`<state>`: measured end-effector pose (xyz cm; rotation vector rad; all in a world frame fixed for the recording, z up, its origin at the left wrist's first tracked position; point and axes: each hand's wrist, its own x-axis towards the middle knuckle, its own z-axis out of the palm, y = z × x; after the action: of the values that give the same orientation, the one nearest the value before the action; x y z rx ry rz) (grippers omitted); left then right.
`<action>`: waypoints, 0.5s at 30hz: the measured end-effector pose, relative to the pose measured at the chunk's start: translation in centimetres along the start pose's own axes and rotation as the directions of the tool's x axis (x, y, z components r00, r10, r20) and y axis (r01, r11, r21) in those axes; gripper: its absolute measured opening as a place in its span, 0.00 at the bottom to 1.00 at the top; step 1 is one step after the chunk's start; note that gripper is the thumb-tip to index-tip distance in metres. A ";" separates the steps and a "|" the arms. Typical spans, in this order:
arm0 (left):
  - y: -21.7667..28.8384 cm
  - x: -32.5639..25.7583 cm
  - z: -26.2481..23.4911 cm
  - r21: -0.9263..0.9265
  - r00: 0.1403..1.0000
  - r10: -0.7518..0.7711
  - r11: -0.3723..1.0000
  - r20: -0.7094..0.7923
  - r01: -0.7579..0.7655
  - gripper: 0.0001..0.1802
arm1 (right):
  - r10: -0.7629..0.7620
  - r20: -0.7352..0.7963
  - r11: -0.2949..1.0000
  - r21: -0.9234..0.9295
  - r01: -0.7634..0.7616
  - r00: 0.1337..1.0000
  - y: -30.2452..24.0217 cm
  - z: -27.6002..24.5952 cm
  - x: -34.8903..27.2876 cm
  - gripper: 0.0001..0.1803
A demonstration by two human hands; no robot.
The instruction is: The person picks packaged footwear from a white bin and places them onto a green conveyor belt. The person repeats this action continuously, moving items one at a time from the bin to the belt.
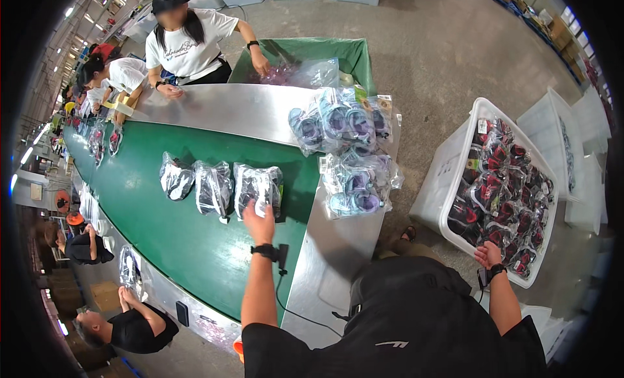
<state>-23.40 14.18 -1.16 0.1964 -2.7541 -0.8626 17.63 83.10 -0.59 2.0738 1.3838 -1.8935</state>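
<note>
My left hand [261, 225] reaches over the green conveyor belt [214, 261], thumb and fingers apart. Its fingertips are at the near edge of a clear bag of black and white shoes [258, 183]. Two similar items lie in a row to its left, a bagged shoe pair [213, 188] and another bagged shoe pair [177, 176]. Low on my right, my right hand [489, 255] is beside the rim of a white plastic bin [434, 176]. Its fingers are curled in and nothing shows in them. Bagged black and red shoes [504, 183] fill the bin.
Bagged pale blue and purple clogs [356, 186] are piled on the metal table edge [338, 254]. Behind them stands a green-lined bin [354, 53], where a co-worker [192, 46] reaches in. More white bins [549, 131] line the right. Another person [140, 323] sits across the belt.
</note>
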 end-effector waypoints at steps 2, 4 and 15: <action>-2.2 3.2 0.0 0.054 0.997 0.007 0.999 -0.071 -0.003 0.33 | -0.041 0.049 0.999 -0.011 0.041 0.998 -0.7 0.8 -1.5 0.23; -4.1 5.7 0.0 0.046 0.992 -0.117 0.992 -0.051 0.120 0.35 | -0.054 0.076 0.998 -0.023 0.056 0.996 -1.6 1.7 -3.0 0.23; -8.6 4.1 1.6 -0.219 0.524 -0.494 0.548 0.694 0.807 0.45 | -0.047 0.172 0.981 -0.179 0.078 0.984 -0.1 3.7 -5.0 0.20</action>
<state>-27.26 7.22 -6.57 1.1739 -2.7354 -2.1765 15.25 78.27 2.52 1.7643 1.5354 -1.8323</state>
